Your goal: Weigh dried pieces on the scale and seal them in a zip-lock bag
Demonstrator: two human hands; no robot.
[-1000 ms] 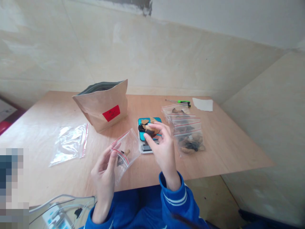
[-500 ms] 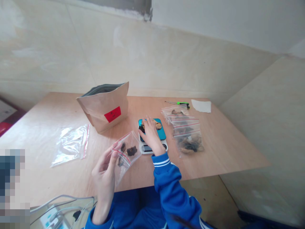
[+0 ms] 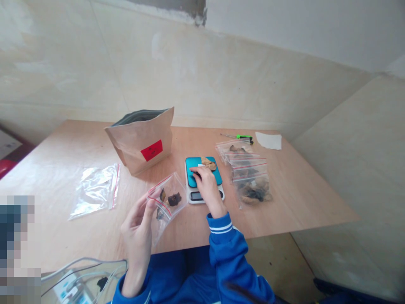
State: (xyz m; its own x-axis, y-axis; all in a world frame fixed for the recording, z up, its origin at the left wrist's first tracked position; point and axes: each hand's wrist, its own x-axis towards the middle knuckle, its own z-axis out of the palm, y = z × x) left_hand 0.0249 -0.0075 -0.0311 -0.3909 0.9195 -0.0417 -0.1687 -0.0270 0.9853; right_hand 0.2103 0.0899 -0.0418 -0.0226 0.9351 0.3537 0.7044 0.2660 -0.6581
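Pinching a clear zip bag (image 3: 167,203) up off the table, the left hand (image 3: 137,236) presses its thumb on the front of the film near the red-striped seal, with the fingers together behind it, clamped on the plastic. Held tilted with one corner low, the bag keeps its few dark dried pieces (image 3: 172,199) showing through the film, and it sits just beside the digital scale (image 3: 198,196), within easy reach of the other hand. The right hand (image 3: 207,190) leans over the scale's teal platform (image 3: 193,177), its fingers curled and close together, their fingertips (image 3: 195,174) down on the platform near a small heap of tan pieces (image 3: 208,163). The hand hides whether those fingertips pinch anything, so that cannot be told. Filled zip bags (image 3: 249,181) overlap in a row to the right of the scale, perhaps kept together for being alike. A kraft paper pouch (image 3: 142,145) with a red label stands open to the left, and a flattened zip bag (image 3: 95,192) lies on the plywood table (image 3: 300,198), with a green-handled screwdriver (image 3: 244,137) and a white paper sheet (image 3: 268,140) at the far edge
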